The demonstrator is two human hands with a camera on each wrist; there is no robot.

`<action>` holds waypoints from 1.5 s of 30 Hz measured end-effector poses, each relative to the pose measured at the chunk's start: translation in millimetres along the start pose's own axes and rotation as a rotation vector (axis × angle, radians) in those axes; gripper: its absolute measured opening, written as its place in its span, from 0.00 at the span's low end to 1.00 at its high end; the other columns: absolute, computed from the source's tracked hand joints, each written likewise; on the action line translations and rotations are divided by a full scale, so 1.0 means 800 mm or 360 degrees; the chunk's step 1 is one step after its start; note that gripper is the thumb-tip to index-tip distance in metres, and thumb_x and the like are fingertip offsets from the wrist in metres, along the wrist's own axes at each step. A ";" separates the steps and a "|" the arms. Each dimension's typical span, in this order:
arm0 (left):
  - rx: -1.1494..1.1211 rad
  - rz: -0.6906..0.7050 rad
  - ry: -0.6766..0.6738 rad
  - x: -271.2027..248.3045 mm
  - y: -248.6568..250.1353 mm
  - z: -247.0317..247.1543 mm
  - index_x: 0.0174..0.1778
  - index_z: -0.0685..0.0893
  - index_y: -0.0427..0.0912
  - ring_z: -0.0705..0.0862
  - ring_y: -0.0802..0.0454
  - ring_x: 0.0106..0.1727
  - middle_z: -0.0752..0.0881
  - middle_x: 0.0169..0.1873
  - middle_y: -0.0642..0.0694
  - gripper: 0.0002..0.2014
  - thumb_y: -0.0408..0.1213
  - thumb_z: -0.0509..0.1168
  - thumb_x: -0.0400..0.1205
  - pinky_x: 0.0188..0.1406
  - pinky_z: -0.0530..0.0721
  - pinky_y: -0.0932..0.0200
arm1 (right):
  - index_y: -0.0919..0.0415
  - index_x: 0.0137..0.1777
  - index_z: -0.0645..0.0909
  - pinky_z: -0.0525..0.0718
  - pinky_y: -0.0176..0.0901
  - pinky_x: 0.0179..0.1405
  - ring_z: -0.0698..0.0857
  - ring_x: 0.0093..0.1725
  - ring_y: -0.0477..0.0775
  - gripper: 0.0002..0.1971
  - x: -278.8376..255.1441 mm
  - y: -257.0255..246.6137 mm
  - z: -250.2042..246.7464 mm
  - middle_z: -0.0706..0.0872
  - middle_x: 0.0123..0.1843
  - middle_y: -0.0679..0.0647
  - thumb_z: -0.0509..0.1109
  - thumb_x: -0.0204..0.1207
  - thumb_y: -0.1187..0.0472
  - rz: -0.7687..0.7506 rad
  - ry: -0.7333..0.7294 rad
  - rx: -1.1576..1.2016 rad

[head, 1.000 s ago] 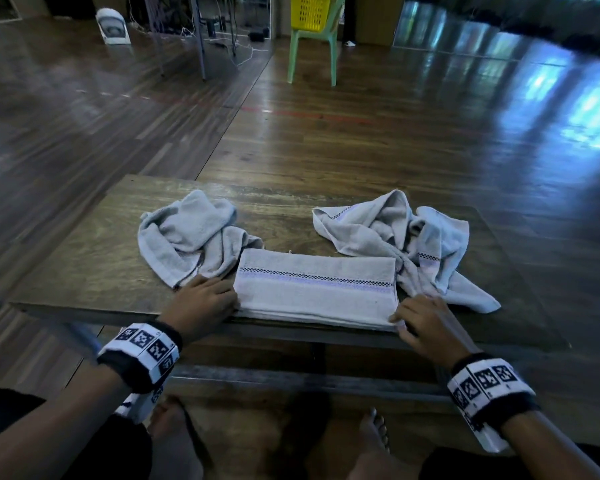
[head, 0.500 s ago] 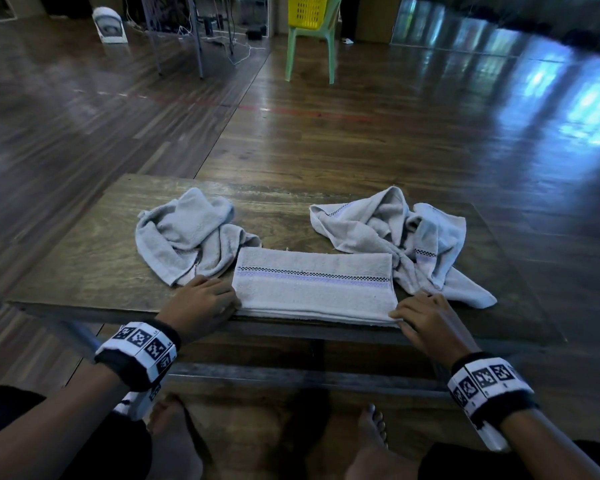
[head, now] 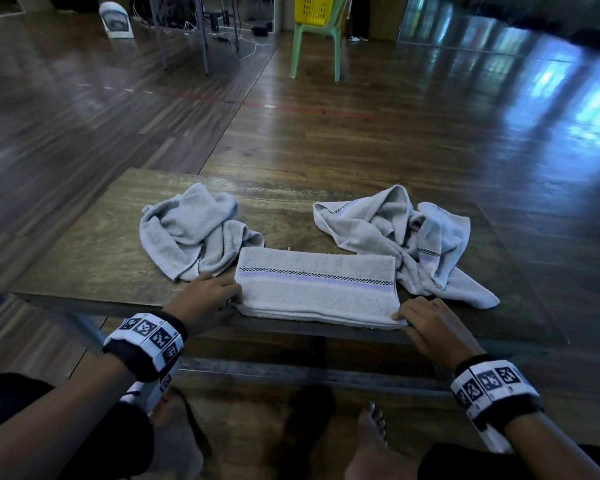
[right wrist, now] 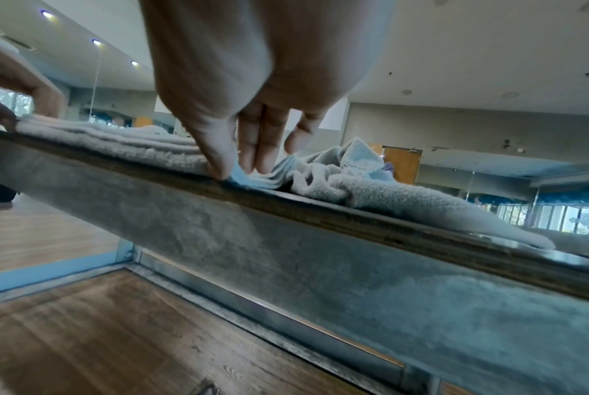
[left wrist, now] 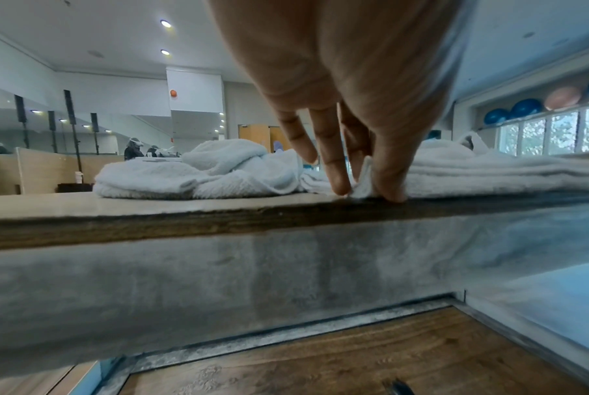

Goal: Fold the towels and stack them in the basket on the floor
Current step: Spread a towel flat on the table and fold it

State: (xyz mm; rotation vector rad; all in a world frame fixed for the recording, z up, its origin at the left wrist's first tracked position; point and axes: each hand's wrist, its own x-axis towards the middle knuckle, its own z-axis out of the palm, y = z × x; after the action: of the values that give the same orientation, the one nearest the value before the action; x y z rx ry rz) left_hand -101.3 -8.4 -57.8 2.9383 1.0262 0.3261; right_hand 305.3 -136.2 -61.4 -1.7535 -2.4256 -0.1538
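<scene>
A folded pale grey towel (head: pixel 316 285) with a checked stripe lies along the near edge of the low wooden table (head: pixel 94 258). My left hand (head: pixel 205 299) pinches its near left corner (left wrist: pixel 364 179) between thumb and fingers. At the near right corner (right wrist: pixel 249 180) my right hand (head: pixel 430 323) pinches the layers the same way. A crumpled towel (head: pixel 191 230) lies behind the left hand. Another crumpled towel (head: pixel 406 237) lies at the back right. No basket on the floor is in view.
Far back a green chair (head: pixel 317 39) carries a yellow basket (head: pixel 314 8). A white fan (head: pixel 115 20) and metal stand legs (head: pixel 201 32) stand at the back left. My bare feet (head: pixel 371 431) are under the table's near edge, on the wooden floor.
Both hands stay at the folded towel's near corners; the towel and the crumpled ones have not visibly moved. Only the head view shifts slightly.
</scene>
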 end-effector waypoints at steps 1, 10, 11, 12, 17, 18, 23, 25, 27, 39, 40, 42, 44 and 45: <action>-0.0090 -0.0004 0.0010 0.000 -0.003 -0.001 0.38 0.83 0.49 0.85 0.51 0.33 0.86 0.37 0.53 0.16 0.33 0.81 0.60 0.35 0.74 0.66 | 0.51 0.49 0.83 0.81 0.42 0.46 0.85 0.46 0.47 0.14 0.000 0.002 -0.001 0.87 0.46 0.46 0.78 0.65 0.62 0.0019 -0.0011 0.0066; -0.0836 -0.0224 0.0459 0.004 -0.010 -0.084 0.46 0.84 0.47 0.83 0.69 0.44 0.85 0.42 0.62 0.09 0.45 0.68 0.72 0.44 0.78 0.77 | 0.35 0.44 0.82 0.79 0.26 0.44 0.83 0.45 0.38 0.04 0.016 -0.007 -0.089 0.86 0.44 0.38 0.71 0.70 0.43 0.0371 0.0070 0.1104; -0.0929 -0.0250 0.0469 0.003 -0.008 -0.098 0.46 0.84 0.47 0.84 0.66 0.44 0.86 0.45 0.60 0.11 0.47 0.66 0.72 0.45 0.79 0.75 | 0.35 0.45 0.82 0.79 0.24 0.40 0.84 0.42 0.38 0.05 0.016 -0.007 -0.101 0.86 0.44 0.37 0.70 0.69 0.46 0.0413 0.0075 0.1207; -0.1031 -0.0279 0.0477 0.002 -0.007 -0.109 0.45 0.84 0.46 0.84 0.64 0.44 0.86 0.46 0.58 0.12 0.48 0.65 0.73 0.47 0.80 0.74 | 0.36 0.45 0.83 0.78 0.23 0.37 0.84 0.39 0.38 0.06 0.017 -0.007 -0.110 0.87 0.42 0.37 0.70 0.68 0.47 0.0427 0.0094 0.1296; -0.1277 -0.0356 0.0404 0.005 -0.009 -0.121 0.46 0.83 0.46 0.84 0.65 0.44 0.86 0.46 0.57 0.11 0.47 0.65 0.75 0.45 0.80 0.77 | 0.44 0.43 0.88 0.84 0.30 0.44 0.87 0.42 0.42 0.14 0.032 0.005 -0.116 0.90 0.45 0.48 0.73 0.64 0.38 0.0512 0.0184 0.1642; -0.1247 -0.0370 0.0344 0.008 -0.011 -0.115 0.46 0.84 0.46 0.84 0.65 0.44 0.86 0.47 0.56 0.06 0.43 0.67 0.78 0.43 0.79 0.77 | 0.45 0.45 0.87 0.85 0.33 0.46 0.87 0.45 0.44 0.15 0.037 0.007 -0.111 0.90 0.46 0.49 0.73 0.64 0.38 0.0559 0.0153 0.1603; -0.0952 -0.0470 0.0132 0.024 -0.026 -0.068 0.50 0.81 0.47 0.83 0.64 0.42 0.84 0.37 0.55 0.06 0.32 0.65 0.81 0.36 0.79 0.74 | 0.53 0.55 0.83 0.81 0.36 0.47 0.85 0.50 0.45 0.08 0.065 0.014 -0.069 0.86 0.49 0.46 0.68 0.78 0.56 0.0741 -0.0079 0.1229; -0.0811 -0.0465 0.0138 0.031 -0.031 -0.050 0.51 0.80 0.47 0.81 0.72 0.40 0.81 0.37 0.61 0.08 0.30 0.65 0.80 0.34 0.76 0.75 | 0.52 0.54 0.83 0.77 0.32 0.42 0.84 0.48 0.43 0.07 0.073 0.012 -0.054 0.86 0.47 0.45 0.67 0.79 0.55 0.0791 -0.0127 0.1131; -0.0736 -0.0488 0.0158 0.038 -0.036 -0.037 0.52 0.81 0.43 0.81 0.71 0.38 0.80 0.36 0.60 0.07 0.30 0.65 0.80 0.36 0.72 0.73 | 0.50 0.52 0.82 0.79 0.37 0.45 0.85 0.49 0.46 0.05 0.080 0.015 -0.041 0.86 0.47 0.47 0.67 0.79 0.55 0.0865 -0.0124 0.1087; -0.0534 -0.0725 0.0123 0.076 0.008 -0.004 0.64 0.79 0.35 0.80 0.37 0.60 0.82 0.59 0.35 0.23 0.41 0.55 0.76 0.57 0.79 0.45 | 0.58 0.66 0.76 0.72 0.53 0.67 0.75 0.66 0.56 0.16 0.097 -0.054 -0.011 0.80 0.65 0.56 0.61 0.79 0.59 0.0835 0.0135 0.0545; -0.0476 -0.0642 0.0083 0.076 0.025 -0.001 0.67 0.77 0.37 0.79 0.38 0.64 0.80 0.63 0.36 0.27 0.45 0.51 0.75 0.61 0.77 0.43 | 0.57 0.68 0.74 0.71 0.54 0.69 0.74 0.68 0.55 0.17 0.098 -0.070 -0.008 0.78 0.68 0.56 0.60 0.80 0.58 0.0734 0.0087 0.0534; -0.0408 -0.0418 0.0009 0.074 0.060 0.011 0.71 0.75 0.39 0.75 0.40 0.70 0.77 0.70 0.39 0.33 0.50 0.44 0.74 0.69 0.71 0.41 | 0.56 0.73 0.70 0.66 0.54 0.74 0.70 0.74 0.54 0.20 0.097 -0.097 0.002 0.74 0.74 0.54 0.55 0.81 0.55 0.0583 -0.0059 0.0498; -0.0350 -0.0314 -0.0142 0.071 0.093 0.022 0.76 0.69 0.44 0.66 0.47 0.78 0.68 0.78 0.45 0.36 0.54 0.37 0.75 0.77 0.59 0.44 | 0.55 0.77 0.64 0.61 0.52 0.77 0.63 0.79 0.51 0.24 0.096 -0.114 0.015 0.67 0.79 0.52 0.50 0.83 0.52 0.0510 -0.0192 0.0458; -0.0313 -0.0307 -0.0245 0.069 0.104 0.029 0.79 0.63 0.47 0.59 0.51 0.81 0.61 0.81 0.49 0.38 0.58 0.32 0.76 0.79 0.52 0.47 | 0.55 0.79 0.61 0.59 0.51 0.77 0.60 0.81 0.51 0.26 0.096 -0.119 0.021 0.63 0.81 0.52 0.45 0.83 0.50 0.0480 -0.0252 0.0412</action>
State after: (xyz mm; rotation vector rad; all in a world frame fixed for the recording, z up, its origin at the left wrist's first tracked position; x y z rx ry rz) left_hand -3.2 -38.0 -63.1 2.6192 1.1701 0.1816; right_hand 190.1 -91.8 -64.6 -2.0393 -2.1227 0.3278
